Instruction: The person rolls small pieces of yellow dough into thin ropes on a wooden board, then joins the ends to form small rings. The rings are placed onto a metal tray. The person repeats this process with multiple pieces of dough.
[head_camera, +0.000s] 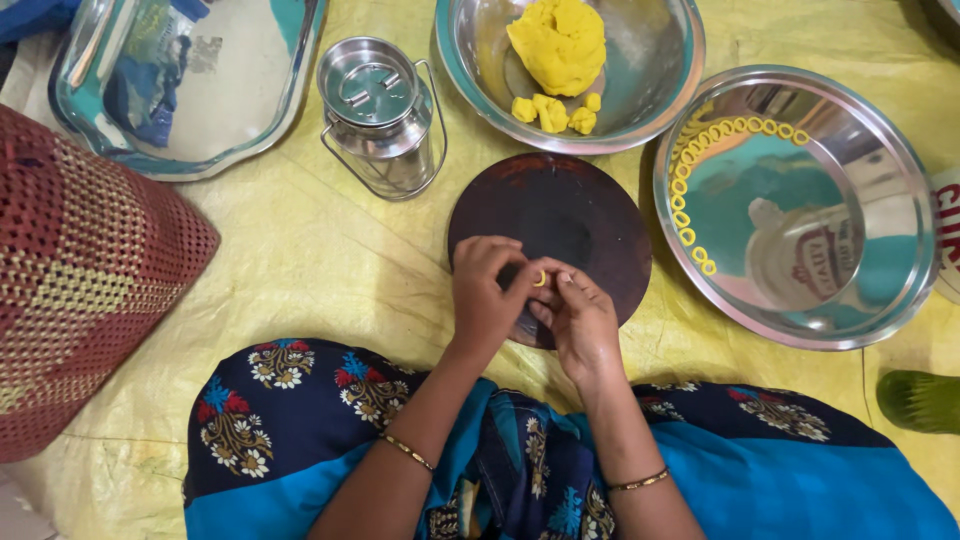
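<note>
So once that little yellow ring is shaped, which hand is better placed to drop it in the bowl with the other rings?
Probably the right hand. It lies nearer the steel bowl with the row of yellow rings, which sits on the person's right. The left hand would have to cross over it. Both pinch the small ring.

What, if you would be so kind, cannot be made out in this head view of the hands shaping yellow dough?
- Small yellow dough piece: mostly hidden by fingers of left hand and right hand; shape unclear.
- Steel tray: cut off by the top edge.
- Green object: cut off at right edge.
</note>
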